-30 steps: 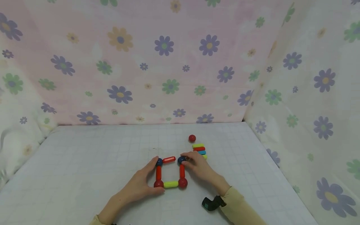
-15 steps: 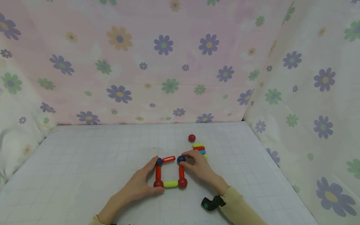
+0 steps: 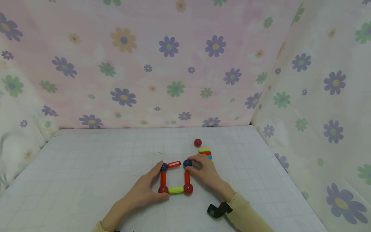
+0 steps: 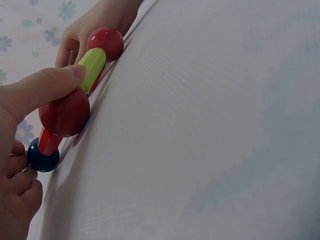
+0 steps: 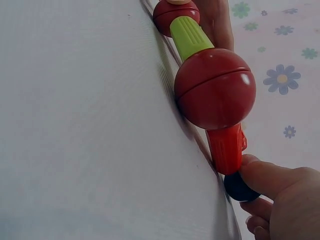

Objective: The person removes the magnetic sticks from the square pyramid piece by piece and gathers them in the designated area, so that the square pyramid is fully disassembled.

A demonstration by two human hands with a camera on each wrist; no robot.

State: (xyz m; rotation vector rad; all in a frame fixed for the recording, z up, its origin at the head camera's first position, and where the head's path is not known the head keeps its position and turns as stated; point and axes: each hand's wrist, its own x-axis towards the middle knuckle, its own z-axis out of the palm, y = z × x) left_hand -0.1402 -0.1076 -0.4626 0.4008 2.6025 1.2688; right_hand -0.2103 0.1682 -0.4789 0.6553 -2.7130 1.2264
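Magnetic sticks and balls form a four-sided frame on the table. A lime stick (image 3: 175, 190) joins two red balls at the near side, the left one (image 3: 163, 189) and the right one (image 3: 188, 188). Red sticks run away from both. My left hand (image 3: 142, 190) holds the left side between thumb at the near red ball and fingers at a dark blue ball (image 3: 164, 167). From that ball a red stick (image 3: 174, 164) points right, its end apart from the other dark blue ball (image 3: 187, 163). My right hand (image 3: 207, 172) pinches this second blue ball, at the right red stick's (image 3: 187, 177) far end.
Beyond the right hand lie a loose red ball (image 3: 198, 142) and a row of sticks, among them lime (image 3: 204, 149), red (image 3: 205, 153) and blue (image 3: 209, 157). The hand partly covers the row. Flowered cloth (image 3: 156, 80) hangs behind the white table (image 3: 87, 167).
My right hand and its dark blue ball have shifted slightly away from me. The right red stick leans a little more to the left. My left hand stays put.
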